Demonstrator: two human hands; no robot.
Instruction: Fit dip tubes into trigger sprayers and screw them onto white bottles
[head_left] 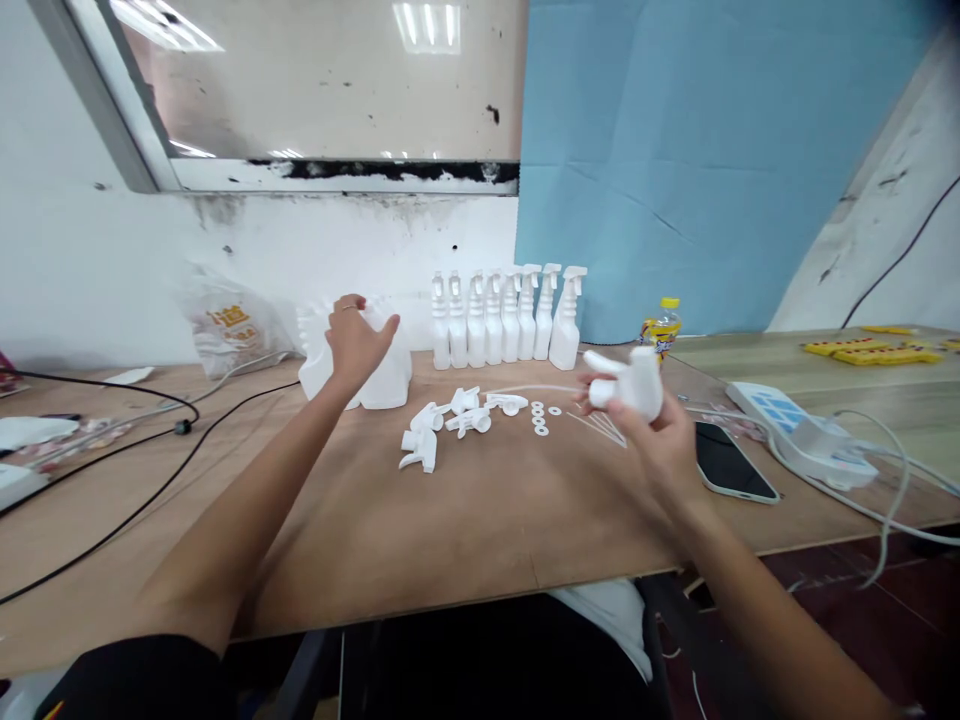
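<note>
My right hand (664, 440) grips a white trigger spray head (634, 385), and a thin tube (525, 388) extends leftward from it. My left hand (358, 340) is at a cluster of white bottles without spray heads (386, 380), thumb and fingers apart; the fingertips are partly hidden, and whether they touch a bottle I cannot tell. Between the hands lie several loose spray heads (424, 450), several small white washers (538, 420) and a few thin tubes (600, 428). Behind them, several bottles fitted with spray heads (565, 330) stand upright in a row.
On the right are a phone (731, 462), a power strip (802, 435) with cables and a drink bottle with a yellow cap (666, 325). Black cables (150, 500) cross the table's left side, near a plastic bag (232, 325). A wall backs the table.
</note>
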